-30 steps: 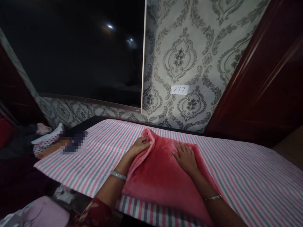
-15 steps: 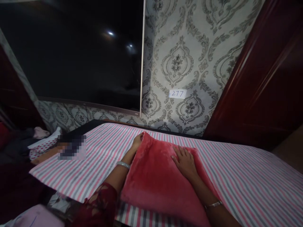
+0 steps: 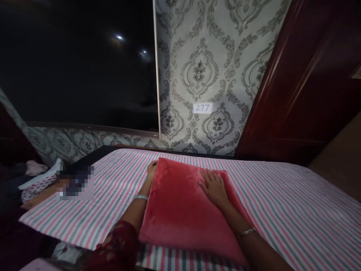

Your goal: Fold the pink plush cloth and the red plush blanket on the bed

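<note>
A red plush cloth (image 3: pixel 180 210), squared off as if folded, lies on a striped sheet in front of me. My left hand (image 3: pixel 152 169) is closed at its far left corner, fingers curled against the edge and partly hidden behind it. On the upper right part of the cloth my right hand (image 3: pixel 214 188) rests flat, palm down, with the fingers spread. The near edge of the cloth reaches close to the front of the sheet.
The pink, grey and white striped sheet (image 3: pixel 282 195) covers the table. Behind it are a large dark screen (image 3: pixel 84 67), patterned wallpaper with a paper label (image 3: pixel 202 108) reading 277, and a dark red wooden panel (image 3: pixel 299 94). Clothes (image 3: pixel 36 188) are heaped at the left.
The far left corner of the cloth, raised and creased before, now lies flatter and straighter, with my left hand still at it. My right hand stays flat on the cloth. The view has shifted slightly.
</note>
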Tool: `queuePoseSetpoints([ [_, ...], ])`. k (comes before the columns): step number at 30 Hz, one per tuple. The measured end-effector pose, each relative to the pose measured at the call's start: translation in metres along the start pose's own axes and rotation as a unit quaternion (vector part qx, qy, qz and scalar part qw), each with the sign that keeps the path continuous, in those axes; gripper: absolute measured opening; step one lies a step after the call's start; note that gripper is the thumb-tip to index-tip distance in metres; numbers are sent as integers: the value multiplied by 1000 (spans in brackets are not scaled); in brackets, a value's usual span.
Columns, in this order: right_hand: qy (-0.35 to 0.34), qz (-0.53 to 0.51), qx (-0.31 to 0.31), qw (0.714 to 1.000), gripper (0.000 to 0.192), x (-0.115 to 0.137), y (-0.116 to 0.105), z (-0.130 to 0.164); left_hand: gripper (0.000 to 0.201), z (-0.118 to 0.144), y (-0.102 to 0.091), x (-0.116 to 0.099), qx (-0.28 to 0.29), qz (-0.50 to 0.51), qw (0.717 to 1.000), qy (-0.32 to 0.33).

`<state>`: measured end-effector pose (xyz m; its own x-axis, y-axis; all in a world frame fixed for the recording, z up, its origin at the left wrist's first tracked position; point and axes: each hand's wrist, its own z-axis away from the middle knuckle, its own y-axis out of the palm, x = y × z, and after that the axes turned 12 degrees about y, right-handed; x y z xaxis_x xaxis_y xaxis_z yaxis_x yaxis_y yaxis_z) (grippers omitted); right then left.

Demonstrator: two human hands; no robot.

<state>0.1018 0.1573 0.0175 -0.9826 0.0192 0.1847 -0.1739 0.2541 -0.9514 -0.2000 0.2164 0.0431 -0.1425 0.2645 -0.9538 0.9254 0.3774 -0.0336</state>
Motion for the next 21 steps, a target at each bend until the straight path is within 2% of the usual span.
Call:
queuePoseSetpoints([
  [4,0,-19,16,1000,57,5,-11,-1,10,2,0,-14,23,-15,1000,12],
  [7,0,-40,50,998,56,0,-27,-8,17,1,-1,-27,35,-19,999,16],
  [10,28,-41,46,998,53,-17,-40,-13,18,-1,-4,-34,43,-38,998,-2],
  [14,100,-74,57,991,54,-43,-35,-12,14,-4,-6,-37,39,-74,995,-45],
  [18,110,-137,70,982,56,-59,-23,-17,17,-5,-7,-36,42,-90,991,-92],
  [21,143,-162,68,974,59,-69,-24,-29,18,-3,-5,-36,57,-73,990,-106],
])
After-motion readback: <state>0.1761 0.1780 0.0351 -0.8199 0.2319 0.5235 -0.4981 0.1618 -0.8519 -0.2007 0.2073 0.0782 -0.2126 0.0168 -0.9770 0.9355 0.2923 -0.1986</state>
